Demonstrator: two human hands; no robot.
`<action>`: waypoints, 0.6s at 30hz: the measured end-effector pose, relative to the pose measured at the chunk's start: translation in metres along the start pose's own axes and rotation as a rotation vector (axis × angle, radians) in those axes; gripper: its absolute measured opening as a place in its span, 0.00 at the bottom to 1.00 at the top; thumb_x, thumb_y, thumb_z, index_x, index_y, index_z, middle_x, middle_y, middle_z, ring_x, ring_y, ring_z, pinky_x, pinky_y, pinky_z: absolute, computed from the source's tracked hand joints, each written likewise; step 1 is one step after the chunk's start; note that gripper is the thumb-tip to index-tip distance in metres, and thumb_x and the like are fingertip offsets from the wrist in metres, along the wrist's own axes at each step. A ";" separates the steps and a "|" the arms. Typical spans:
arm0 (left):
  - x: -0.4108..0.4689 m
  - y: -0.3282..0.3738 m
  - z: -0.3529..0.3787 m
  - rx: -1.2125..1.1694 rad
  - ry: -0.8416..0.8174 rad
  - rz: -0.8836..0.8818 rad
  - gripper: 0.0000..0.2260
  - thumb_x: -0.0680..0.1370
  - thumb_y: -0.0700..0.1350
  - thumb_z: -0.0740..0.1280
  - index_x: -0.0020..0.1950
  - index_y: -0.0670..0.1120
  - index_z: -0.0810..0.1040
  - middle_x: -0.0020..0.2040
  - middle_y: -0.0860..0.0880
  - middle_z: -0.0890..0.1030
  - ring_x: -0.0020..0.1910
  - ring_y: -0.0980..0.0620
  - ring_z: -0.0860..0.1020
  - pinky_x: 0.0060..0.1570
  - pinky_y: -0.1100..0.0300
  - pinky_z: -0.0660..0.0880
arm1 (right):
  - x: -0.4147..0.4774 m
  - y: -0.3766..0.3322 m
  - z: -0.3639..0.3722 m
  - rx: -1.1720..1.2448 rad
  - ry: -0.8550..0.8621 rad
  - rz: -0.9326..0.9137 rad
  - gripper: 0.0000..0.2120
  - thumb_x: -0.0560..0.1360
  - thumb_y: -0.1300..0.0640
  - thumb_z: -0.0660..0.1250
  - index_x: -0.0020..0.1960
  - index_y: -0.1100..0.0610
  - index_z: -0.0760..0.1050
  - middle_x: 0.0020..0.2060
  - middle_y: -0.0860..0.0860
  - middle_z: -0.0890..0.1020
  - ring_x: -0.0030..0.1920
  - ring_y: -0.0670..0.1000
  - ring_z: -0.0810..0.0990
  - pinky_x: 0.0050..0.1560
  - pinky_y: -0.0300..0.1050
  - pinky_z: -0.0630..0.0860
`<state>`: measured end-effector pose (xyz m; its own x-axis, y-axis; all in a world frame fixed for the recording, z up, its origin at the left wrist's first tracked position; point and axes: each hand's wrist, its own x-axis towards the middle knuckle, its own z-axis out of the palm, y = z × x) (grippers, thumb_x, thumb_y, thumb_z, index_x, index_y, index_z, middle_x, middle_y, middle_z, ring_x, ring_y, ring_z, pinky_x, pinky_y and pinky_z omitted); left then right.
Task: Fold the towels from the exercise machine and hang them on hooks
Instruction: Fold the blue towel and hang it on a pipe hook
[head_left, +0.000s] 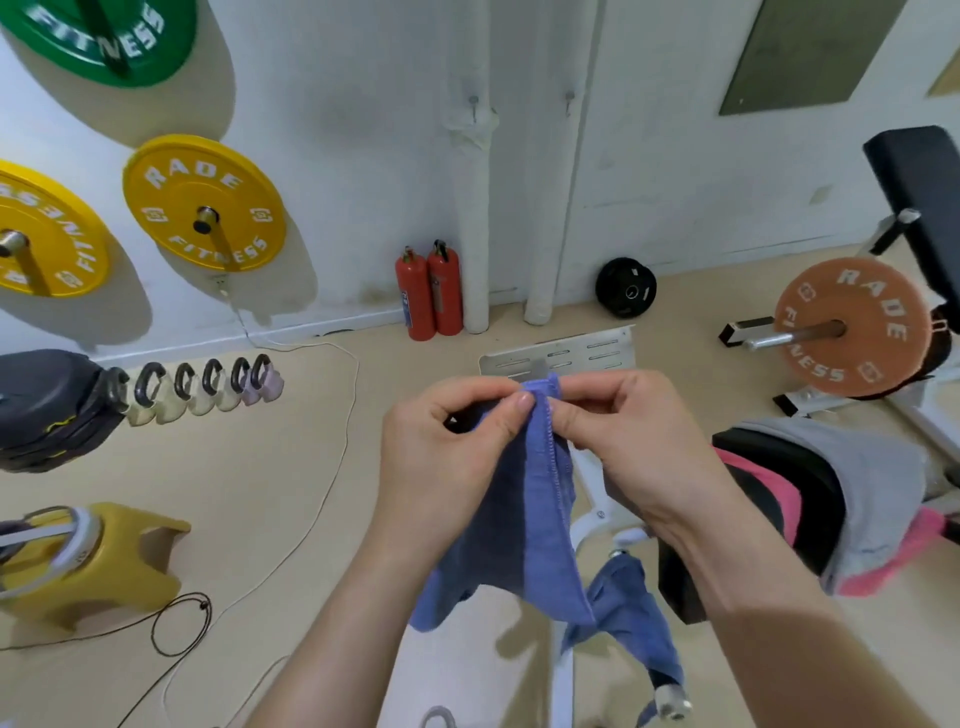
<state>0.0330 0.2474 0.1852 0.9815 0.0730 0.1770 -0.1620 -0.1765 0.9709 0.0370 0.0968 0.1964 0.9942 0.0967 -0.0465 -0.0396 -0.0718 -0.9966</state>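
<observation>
A blue towel (540, 519) hangs in front of me, held up by its top edge. My left hand (447, 452) pinches that stitched edge from the left, and my right hand (628, 441) pinches it from the right, thumbs nearly touching. The cloth's lower end trails down over the white frame of the exercise machine (592, 525). A grey towel (878, 499) and a pink towel (774, 493) lie draped over the machine's black seat (810, 499) at the right. Two small hooks (473, 104) stick out of the white wall above, with nothing on them.
Yellow and green weight plates (205, 202) hang on wall pegs at left. Two red fire extinguishers (428, 291) stand by the wall pipes. An orange plate (852, 327) sits on a bar at right. Cables (322, 467), kettlebells (202, 389) and a yellow stand (104, 561) lie on the floor.
</observation>
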 end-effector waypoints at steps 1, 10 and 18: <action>-0.004 0.004 0.012 0.011 0.024 -0.004 0.05 0.72 0.40 0.74 0.41 0.50 0.85 0.38 0.56 0.85 0.42 0.57 0.82 0.46 0.62 0.78 | -0.005 -0.002 -0.010 -0.030 -0.016 -0.009 0.07 0.75 0.64 0.68 0.47 0.56 0.85 0.35 0.46 0.86 0.35 0.40 0.82 0.37 0.29 0.74; -0.030 0.037 0.087 0.098 0.142 0.059 0.07 0.71 0.42 0.75 0.38 0.54 0.83 0.35 0.58 0.83 0.36 0.62 0.79 0.39 0.69 0.74 | -0.035 -0.014 -0.086 -0.165 -0.107 -0.115 0.13 0.79 0.63 0.63 0.49 0.50 0.84 0.44 0.43 0.86 0.48 0.39 0.83 0.50 0.33 0.78; -0.039 0.048 0.107 0.192 0.211 0.175 0.06 0.71 0.43 0.75 0.40 0.54 0.83 0.37 0.59 0.83 0.39 0.61 0.80 0.40 0.69 0.74 | -0.046 -0.019 -0.101 -0.185 -0.111 -0.164 0.15 0.78 0.64 0.62 0.50 0.49 0.85 0.42 0.44 0.86 0.47 0.41 0.84 0.50 0.38 0.80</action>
<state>-0.0019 0.1315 0.2082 0.8945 0.2229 0.3875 -0.2846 -0.3845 0.8782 0.0026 -0.0067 0.2241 0.9684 0.2299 0.0968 0.1498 -0.2257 -0.9626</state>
